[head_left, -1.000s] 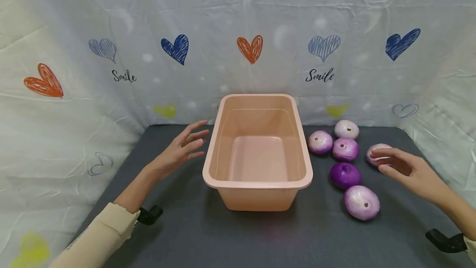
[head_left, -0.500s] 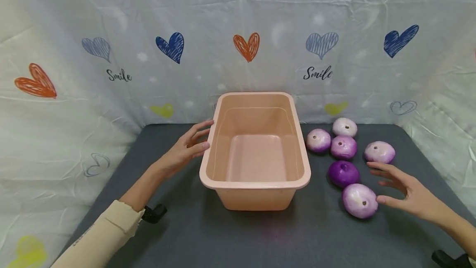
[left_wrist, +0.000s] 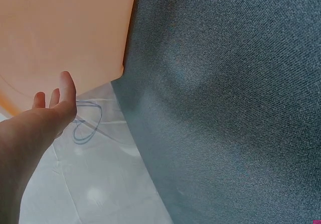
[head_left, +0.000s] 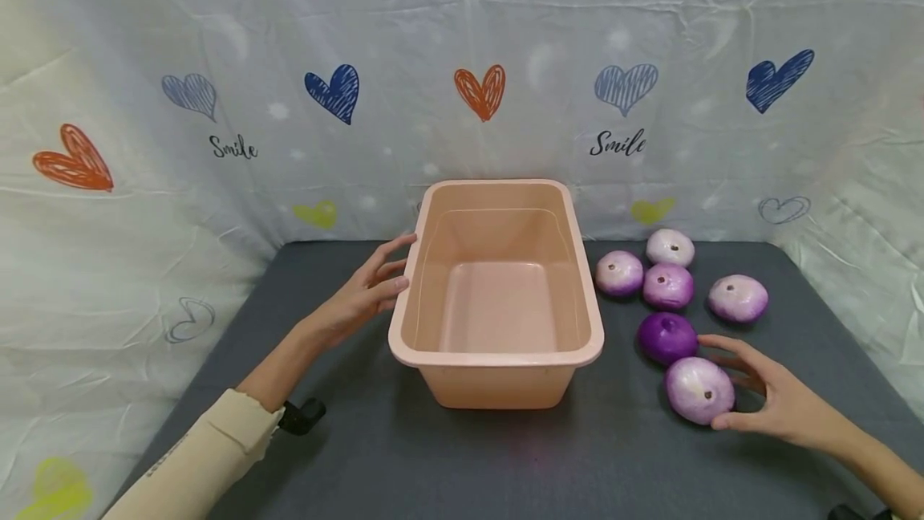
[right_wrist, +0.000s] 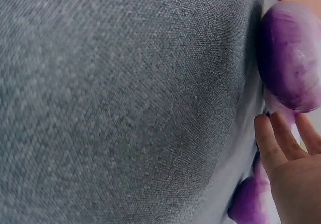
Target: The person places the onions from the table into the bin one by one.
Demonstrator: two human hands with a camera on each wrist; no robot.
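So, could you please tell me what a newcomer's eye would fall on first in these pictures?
Probably the peach tub standing centrally on the dark table, the left hand at its rim. Then the six purplish onions to its right, the right hand beside the nearest one. Orange and blue hearts stand out on the pale backdrop.

The tub looks like smooth plastic with a soft sheen, and the purple onions have slick, glossy skins that catch the light. Beneath them the surface is matt with a fine, cloth-like weave, while the backdrop sheet looks creased and faintly shiny; the sleeve is matt cloth
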